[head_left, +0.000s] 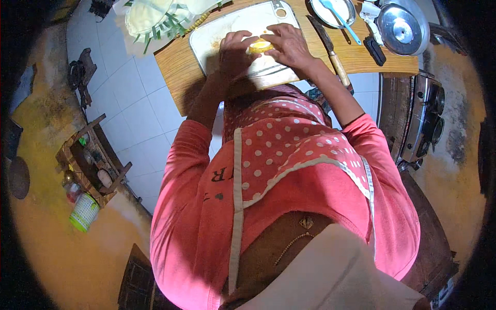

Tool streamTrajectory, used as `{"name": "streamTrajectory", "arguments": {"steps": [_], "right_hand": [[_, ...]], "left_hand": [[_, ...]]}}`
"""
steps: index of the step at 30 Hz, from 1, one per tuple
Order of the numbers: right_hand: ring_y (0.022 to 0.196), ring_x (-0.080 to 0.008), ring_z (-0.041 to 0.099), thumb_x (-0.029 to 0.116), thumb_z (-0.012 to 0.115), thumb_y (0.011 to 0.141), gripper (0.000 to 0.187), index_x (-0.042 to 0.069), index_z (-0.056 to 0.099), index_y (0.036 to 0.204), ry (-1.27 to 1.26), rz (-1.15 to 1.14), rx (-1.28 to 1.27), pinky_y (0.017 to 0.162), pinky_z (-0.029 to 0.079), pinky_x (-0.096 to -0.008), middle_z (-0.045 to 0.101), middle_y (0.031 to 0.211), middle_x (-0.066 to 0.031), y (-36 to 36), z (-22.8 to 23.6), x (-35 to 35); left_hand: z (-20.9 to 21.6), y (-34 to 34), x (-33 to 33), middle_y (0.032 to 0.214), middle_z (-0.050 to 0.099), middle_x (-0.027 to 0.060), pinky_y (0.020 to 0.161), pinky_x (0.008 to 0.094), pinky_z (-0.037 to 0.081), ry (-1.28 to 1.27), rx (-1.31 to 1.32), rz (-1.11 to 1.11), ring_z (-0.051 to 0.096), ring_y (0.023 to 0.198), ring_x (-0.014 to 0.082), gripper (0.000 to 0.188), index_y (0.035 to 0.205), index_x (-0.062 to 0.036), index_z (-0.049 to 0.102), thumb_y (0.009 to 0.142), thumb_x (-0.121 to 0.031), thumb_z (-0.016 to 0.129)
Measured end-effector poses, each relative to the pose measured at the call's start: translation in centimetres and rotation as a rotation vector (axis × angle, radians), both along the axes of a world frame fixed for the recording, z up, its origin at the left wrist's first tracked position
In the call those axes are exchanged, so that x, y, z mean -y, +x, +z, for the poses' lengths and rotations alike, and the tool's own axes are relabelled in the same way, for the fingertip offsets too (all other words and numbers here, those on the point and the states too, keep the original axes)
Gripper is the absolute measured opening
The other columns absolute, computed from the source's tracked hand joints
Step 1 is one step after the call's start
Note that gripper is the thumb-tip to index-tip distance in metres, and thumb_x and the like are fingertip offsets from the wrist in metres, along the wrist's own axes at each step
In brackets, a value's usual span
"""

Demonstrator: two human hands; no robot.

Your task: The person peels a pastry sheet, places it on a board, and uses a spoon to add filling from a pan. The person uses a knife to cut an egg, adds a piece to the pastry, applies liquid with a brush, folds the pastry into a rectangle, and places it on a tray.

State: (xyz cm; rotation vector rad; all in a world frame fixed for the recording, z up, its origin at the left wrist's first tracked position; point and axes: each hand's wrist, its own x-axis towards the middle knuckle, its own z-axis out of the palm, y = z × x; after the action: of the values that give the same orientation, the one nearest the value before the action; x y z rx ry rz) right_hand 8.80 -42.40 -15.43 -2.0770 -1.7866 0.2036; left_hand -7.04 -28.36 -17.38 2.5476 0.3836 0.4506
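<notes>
A small yellow round piece [261, 47] with a paler middle, perhaps dough, sits between my hands low over a white cutting board [209, 36]. Its exact kind is not clear. My left hand [236, 54] curls its fingers against the piece's left side. From the right, my right hand [289, 47] bends its fingers and thumb around the other side. The fingertips of both hands partly hide the piece. Brownish specks lie on the board left of my left hand. Just right of the board rests a knife [326, 44] with a wooden handle, its handle end past the table's near edge.
The wooden table [173, 67] also carries a bowl [316, 11] of white stuff with a blue spoon [339, 19], a metal pot [403, 30], and a black object [374, 50]. A pale round mass [150, 18] with green leaf strips lies far left. At right stands a stove [421, 116].
</notes>
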Motion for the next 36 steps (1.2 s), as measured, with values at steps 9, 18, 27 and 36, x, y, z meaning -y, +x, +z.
{"name": "streamTrajectory", "arguments": {"steps": [9, 18, 27, 36], "right_hand": [[0.115, -0.0271, 0.045, 0.033, 0.068, 0.076, 0.046, 0.013, 0.061, 0.117, 0.054, -0.039, -0.090, 0.096, 0.034, -0.0431, 0.054, 0.121, -0.0072, 0.8, -0.5, 1.0], [0.121, -0.0308, 0.041, 0.033, 0.059, 0.085, 0.044, 0.009, 0.056, 0.122, 0.030, -0.021, 0.077, 0.099, 0.031, -0.0442, 0.049, 0.130, -0.0112, -0.5, -0.8, 1.6], [0.116, -0.0311, 0.045, 0.029, 0.060, 0.083, 0.038, 0.007, 0.058, 0.115, 0.117, -0.119, 0.140, 0.097, 0.032, -0.0448, 0.053, 0.124, -0.0119, -0.8, -0.8, 2.7], [0.092, -0.0258, 0.055, 0.015, 0.066, 0.075, 0.017, 0.010, 0.063, 0.091, 0.200, -0.027, -0.070, 0.082, 0.040, -0.0403, 0.059, 0.089, -0.0056, -3.8, -0.6, 3.7]], "left_hand": [[0.8, -0.8, 0.2, 0.116, 0.058, 0.0117, 0.087, 0.0434, 0.043, 0.013, 0.012, 0.058, 0.053, 0.102, 0.0313, 0.050, 0.109, -0.0146, 0.065, 0.065, -0.035, 0.077], [-1.2, -2.4, 0.6, 0.124, 0.052, 0.0084, 0.088, 0.0468, 0.039, 0.109, 0.074, 0.076, 0.049, 0.106, 0.0331, 0.044, 0.109, -0.0146, 0.063, 0.070, -0.032, 0.073], [-0.7, -2.7, 1.4, 0.123, 0.055, 0.0065, 0.093, 0.0400, 0.038, 0.094, 0.126, 0.120, 0.047, 0.109, 0.0286, 0.036, 0.102, -0.0104, 0.069, 0.070, -0.027, 0.071], [-1.9, -5.0, 3.5, 0.101, 0.064, 0.0067, 0.089, 0.0423, 0.041, 0.095, -0.027, -0.007, 0.056, 0.098, 0.0282, 0.028, 0.098, -0.0113, 0.067, 0.076, -0.029, 0.069]]}}
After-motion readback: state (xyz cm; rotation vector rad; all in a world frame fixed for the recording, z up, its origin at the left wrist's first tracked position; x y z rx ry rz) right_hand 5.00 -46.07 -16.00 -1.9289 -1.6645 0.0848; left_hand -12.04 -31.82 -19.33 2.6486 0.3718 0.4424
